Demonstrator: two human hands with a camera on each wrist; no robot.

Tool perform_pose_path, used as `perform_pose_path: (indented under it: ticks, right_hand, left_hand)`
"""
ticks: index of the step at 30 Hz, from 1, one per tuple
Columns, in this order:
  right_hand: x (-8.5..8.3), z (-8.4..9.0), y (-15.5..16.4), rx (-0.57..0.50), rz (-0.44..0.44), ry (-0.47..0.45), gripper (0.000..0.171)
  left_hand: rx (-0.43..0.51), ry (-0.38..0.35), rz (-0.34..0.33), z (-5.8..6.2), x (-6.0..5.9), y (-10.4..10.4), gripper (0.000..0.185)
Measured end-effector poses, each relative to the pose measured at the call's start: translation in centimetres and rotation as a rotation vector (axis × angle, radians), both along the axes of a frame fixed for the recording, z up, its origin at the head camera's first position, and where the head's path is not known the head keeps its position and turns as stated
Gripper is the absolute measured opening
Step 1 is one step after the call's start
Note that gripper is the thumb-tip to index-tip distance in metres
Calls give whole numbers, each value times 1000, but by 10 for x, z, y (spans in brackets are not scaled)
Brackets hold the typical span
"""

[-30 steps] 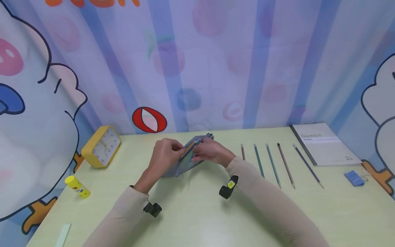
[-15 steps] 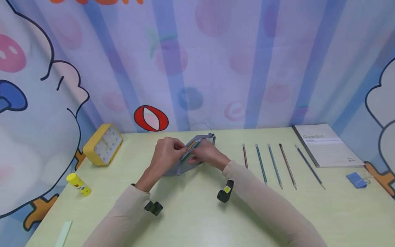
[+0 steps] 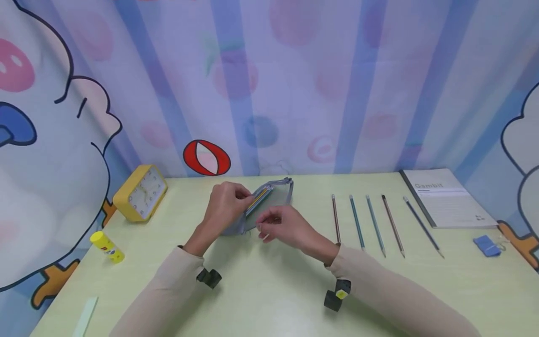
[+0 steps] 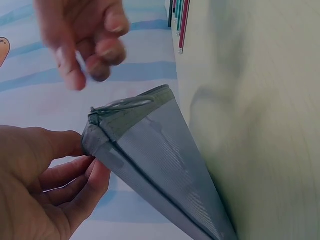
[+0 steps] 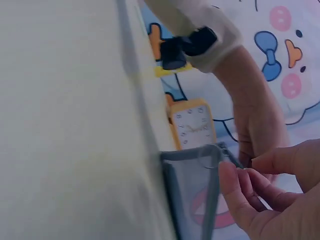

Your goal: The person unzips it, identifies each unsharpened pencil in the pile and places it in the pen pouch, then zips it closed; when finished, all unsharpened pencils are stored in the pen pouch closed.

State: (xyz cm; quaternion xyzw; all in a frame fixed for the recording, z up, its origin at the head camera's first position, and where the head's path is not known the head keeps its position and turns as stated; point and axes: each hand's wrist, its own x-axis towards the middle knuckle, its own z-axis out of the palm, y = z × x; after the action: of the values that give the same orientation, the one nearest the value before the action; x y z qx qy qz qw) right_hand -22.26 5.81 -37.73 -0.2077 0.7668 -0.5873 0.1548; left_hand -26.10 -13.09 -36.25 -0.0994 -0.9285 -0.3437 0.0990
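A grey mesh pencil case (image 3: pixel 275 201) stands unzipped at the back middle of the table, with several pencils (image 3: pixel 259 198) showing in its mouth. My left hand (image 3: pixel 223 203) pinches its upper left edge between thumb and fingers; in the left wrist view the case's corner (image 4: pixel 160 150) meets those fingertips. Just in front of the case is my right hand (image 3: pixel 290 227), its fingers loosely bent. In the left wrist view this right hand (image 4: pixel 82 35) hangs apart from the case with nothing in its fingers. The right wrist view shows the mesh side (image 5: pixel 192 172) beyond the right fingers.
Several pencils (image 3: pixel 375 227) lie in a row to the right, beside a notebook (image 3: pixel 450 201) and a small blue item (image 3: pixel 487 245). On the left are a yellow clock (image 3: pixel 141 193), a glue stick (image 3: pixel 107 247) and a pale green strip (image 3: pixel 86 316). A curtain backs the table.
My right hand has come out of the pencil case and moved toward me, down and slightly right. The pencils inside now show more. My left hand keeps its hold on the case edge.
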Motion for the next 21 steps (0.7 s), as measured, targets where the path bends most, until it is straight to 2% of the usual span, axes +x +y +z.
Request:
perform_pose_path:
  ticks: [5, 8, 11, 16, 21]
  right_hand:
    - [4, -16, 3, 15, 26, -42, 29]
    - [3, -25, 5, -17, 70, -123, 36]
    - [2, -32, 2, -106, 105, -243, 37]
    - [0, -36, -8, -255, 56, -401, 34]
    - [-3, -37, -11, -306, 10, -441, 33]
  left_hand:
    - [2, -4, 0, 1, 0, 1, 13]
    - [-1, -3, -2, 0, -1, 2, 12]
    - [-5, 7, 4, 0, -2, 1, 12]
    - [-7, 25, 8, 1, -2, 1, 12]
    - [-11, 22, 9, 1, -4, 0, 12]
